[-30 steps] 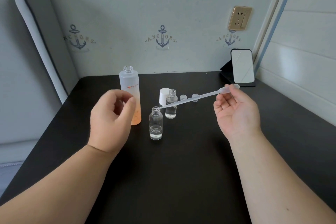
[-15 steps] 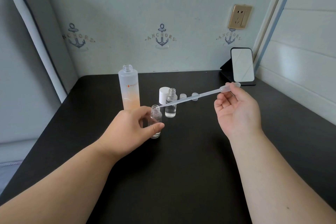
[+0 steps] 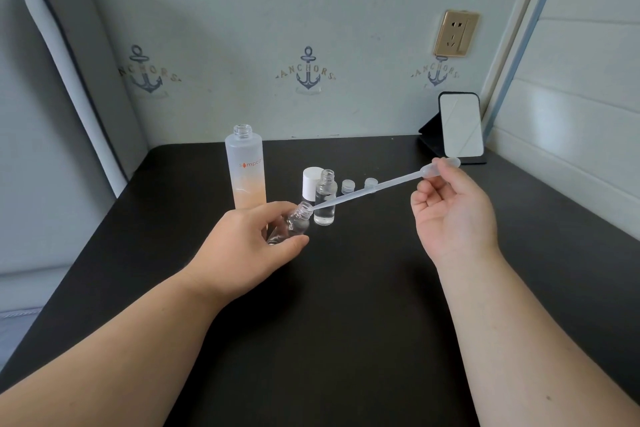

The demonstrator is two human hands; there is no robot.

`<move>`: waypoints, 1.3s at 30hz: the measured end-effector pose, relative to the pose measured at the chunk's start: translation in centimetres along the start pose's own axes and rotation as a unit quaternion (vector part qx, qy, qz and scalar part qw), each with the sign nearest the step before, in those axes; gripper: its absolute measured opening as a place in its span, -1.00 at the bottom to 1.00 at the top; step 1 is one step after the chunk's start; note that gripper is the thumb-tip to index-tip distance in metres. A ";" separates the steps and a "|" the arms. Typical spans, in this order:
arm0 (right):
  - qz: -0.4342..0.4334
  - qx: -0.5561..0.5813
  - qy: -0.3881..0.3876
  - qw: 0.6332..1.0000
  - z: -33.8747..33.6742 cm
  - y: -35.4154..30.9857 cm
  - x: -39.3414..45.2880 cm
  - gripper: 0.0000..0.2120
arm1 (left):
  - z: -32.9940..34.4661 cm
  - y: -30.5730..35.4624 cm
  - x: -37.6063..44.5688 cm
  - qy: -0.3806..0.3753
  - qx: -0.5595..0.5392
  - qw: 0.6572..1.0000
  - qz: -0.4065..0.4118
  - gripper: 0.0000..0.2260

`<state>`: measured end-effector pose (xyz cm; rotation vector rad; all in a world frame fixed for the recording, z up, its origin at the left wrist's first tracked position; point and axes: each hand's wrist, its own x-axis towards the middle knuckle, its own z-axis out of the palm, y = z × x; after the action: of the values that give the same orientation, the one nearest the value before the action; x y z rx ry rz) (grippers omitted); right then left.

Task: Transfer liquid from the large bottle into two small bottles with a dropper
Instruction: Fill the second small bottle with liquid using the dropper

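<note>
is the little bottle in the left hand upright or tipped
Tipped: the small bottle, gripped by the left hand, leans its neck right toward the dropper tip.

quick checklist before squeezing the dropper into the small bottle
1. Left hand grips the tilted small bottle: ok.
2. Right hand pinches the dropper bulb: ok.
3. Dropper tip at the bottle mouth: ok; whether it is inside, cannot tell.
4. Liquid loaded in dropper: cannot tell.
5. Second small bottle upright, apart from the tip: ok.
6. Large bottle upright, uncapped: ok.

Mirror (image 3: pixel 461 125) on black table (image 3: pixel 346 288); wall socket (image 3: pixel 456 33).
</note>
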<state>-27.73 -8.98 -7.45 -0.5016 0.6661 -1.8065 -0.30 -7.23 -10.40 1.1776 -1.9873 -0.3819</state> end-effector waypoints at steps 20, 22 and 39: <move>-0.002 -0.033 -0.005 0.999 -0.4 0.0 0.1 -0.82 | 0.2 -0.2 0.1 0.001 0.023 0.999 -0.023 -0.79; -0.003 -0.034 -0.004 0.999 -0.4 0.0 0.1 -0.82 | 0.1 -0.2 0.1 0.001 0.018 1.000 -0.021 -0.80; -0.011 -0.061 0.015 0.998 -0.4 0.0 0.2 -0.92 | 0.0 0.2 0.0 0.006 0.015 1.000 -0.023 -0.85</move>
<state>-28.03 -9.09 -7.74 -0.5652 0.7981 -1.8053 -0.44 -7.09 -10.34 1.2446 -1.9649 -0.3683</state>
